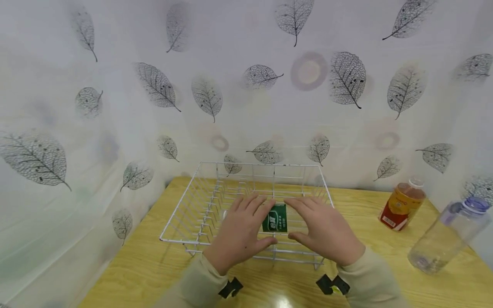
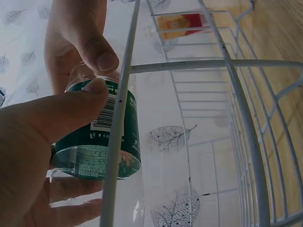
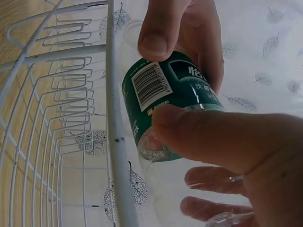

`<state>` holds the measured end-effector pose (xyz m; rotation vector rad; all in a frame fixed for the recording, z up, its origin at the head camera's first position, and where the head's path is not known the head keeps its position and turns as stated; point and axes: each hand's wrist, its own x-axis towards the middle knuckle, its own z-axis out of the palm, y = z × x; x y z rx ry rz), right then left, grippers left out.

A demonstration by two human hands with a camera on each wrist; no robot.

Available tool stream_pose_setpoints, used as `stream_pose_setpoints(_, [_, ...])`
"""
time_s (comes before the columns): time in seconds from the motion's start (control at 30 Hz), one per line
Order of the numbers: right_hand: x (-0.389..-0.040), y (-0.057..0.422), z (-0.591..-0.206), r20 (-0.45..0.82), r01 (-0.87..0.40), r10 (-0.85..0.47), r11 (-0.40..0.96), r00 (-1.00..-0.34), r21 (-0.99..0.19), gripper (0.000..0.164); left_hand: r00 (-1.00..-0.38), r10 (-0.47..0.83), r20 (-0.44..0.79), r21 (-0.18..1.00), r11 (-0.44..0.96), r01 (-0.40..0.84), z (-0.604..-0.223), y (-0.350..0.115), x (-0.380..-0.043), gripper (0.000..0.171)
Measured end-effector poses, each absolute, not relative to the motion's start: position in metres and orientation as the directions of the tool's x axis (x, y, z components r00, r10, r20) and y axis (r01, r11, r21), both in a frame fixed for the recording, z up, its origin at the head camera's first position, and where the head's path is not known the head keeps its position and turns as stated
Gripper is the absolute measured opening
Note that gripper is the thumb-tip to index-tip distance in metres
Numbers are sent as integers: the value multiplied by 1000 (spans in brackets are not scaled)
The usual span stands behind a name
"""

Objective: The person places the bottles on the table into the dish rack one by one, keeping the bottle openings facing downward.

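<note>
A clear plastic bottle with a dark green label lies sideways between the hands, over a white wire dish rack. My left hand holds one end, its thumb across the label and its fingers behind the bottle. The other end is in my right hand, whose thumb presses the label beside a barcode. Much of the bottle is hidden by the hands in the head view. The wrist views show rack wires close in front of it.
To the right on the wooden table stands a bottle with a red and yellow label. Near it is a tall clear bottle with a purple cap. A leaf-patterned white curtain hangs behind the table and at its sides.
</note>
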<state>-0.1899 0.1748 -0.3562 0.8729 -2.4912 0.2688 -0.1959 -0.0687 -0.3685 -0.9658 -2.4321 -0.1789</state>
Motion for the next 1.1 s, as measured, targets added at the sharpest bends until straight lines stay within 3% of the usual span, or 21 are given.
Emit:
stream_pose_setpoints(0.3, [-195, 171, -361, 546, -659, -549, 752, -633, -7, 84, -630, 549, 549, -32, 767, 641, -375, -66, -200, 81])
stream_pose_setpoints(0.6, [-194, 171, -360, 545, -661, -536, 749, -645, -45, 84, -642, 548, 536, -41, 777, 629, -376, -67, -201, 78])
stream_pose_setpoints(0.77, [-190, 176, -353, 565, -669, -476, 717, -674, -195, 85, -647, 529, 548, 25, 763, 645, -377, -70, -203, 79])
stream_pose_setpoints(1.0, [-188, 185, -347, 509, -608, -350, 584, -786, -538, 98, -661, 472, 583, 172, 724, 668, -371, -75, -204, 83])
stream_pose_setpoints(1.1, [-189, 187, -346, 475, -574, -326, 525, -818, -628, 99, -665, 456, 591, 220, 702, 677, -369, -76, -204, 82])
